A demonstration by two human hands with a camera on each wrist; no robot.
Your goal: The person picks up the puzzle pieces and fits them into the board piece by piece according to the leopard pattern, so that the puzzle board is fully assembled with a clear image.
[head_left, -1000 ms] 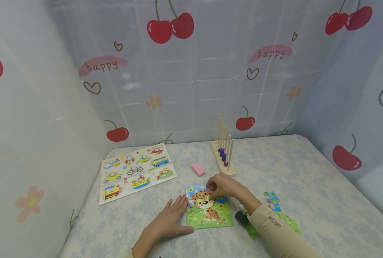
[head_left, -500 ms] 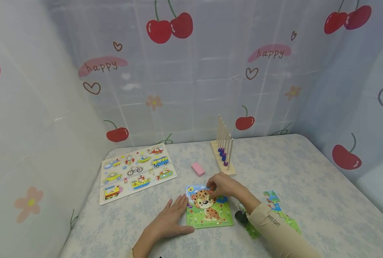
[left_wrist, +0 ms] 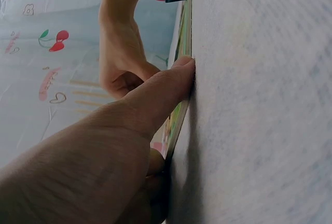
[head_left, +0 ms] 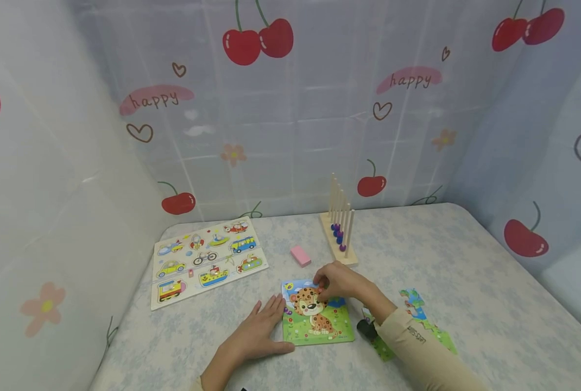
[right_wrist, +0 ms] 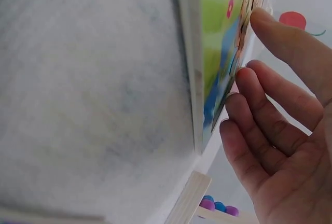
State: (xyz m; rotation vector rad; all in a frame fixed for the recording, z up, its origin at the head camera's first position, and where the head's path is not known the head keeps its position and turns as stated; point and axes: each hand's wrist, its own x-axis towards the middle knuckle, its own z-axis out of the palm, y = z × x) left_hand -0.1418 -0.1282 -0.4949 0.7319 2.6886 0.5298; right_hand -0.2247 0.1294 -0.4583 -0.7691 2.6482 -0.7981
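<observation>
A square leopard jigsaw puzzle [head_left: 315, 320] lies on the table in front of me, its picture mostly filled in. My left hand [head_left: 257, 330] rests along its left side, fingers stretched, with the thumb by the near left corner; in the left wrist view the thumb [left_wrist: 166, 92] touches the board's edge. Over the puzzle's upper right, my right hand [head_left: 341, 281] bends its fingers and thumb down to a puzzle piece at the leopard's ear. In the right wrist view, the thumb and fingertips [right_wrist: 236, 102] span that piece, which seems slightly raised; the hand partly hides it.
Loose puzzle sections [head_left: 429, 320] lie to the right, partly under the right sleeve. Behind the puzzle are a pink block [head_left: 300, 256] and a wooden peg rack [head_left: 350, 258] with purple and blue beads. A vehicle puzzle board [head_left: 207, 260] lies back left.
</observation>
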